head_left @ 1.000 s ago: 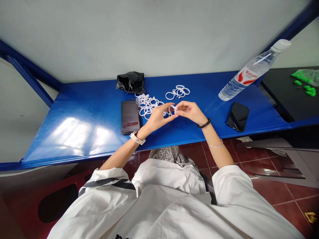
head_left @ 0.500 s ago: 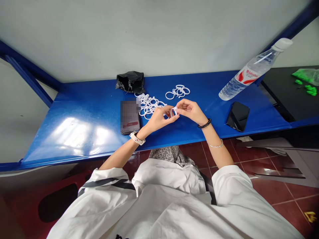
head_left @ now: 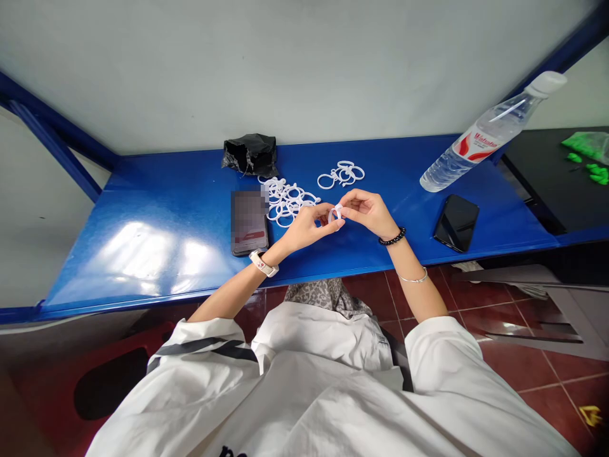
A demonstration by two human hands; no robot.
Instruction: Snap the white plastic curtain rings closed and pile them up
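Note:
A white plastic ring [head_left: 332, 216] is held between my two hands over the blue table. My left hand [head_left: 309, 226] pinches it from the left, thumb below and fingers above. With thumb and index finger, my right hand [head_left: 365, 211] grips the small knob at the ring's upper right. Just behind my left hand lies a pile of similar white rings [head_left: 288, 200], partly covered by that hand. Farther back, a smaller group of white rings [head_left: 343, 174] rests on the table beyond my right hand.
Left of the pile lies a phone [head_left: 249, 228], with a crumpled black plastic bag [head_left: 250, 155] behind it. On the right stand a water bottle [head_left: 476, 149] and a dark phone [head_left: 457, 222]. Green pieces [head_left: 594, 171] sit on a black surface at far right. A wall borders the blue table [head_left: 157, 209].
Both hands keep their hold on the white ring, which has turned slightly between the fingers. The whole view has shifted a little; the other things stay in place.

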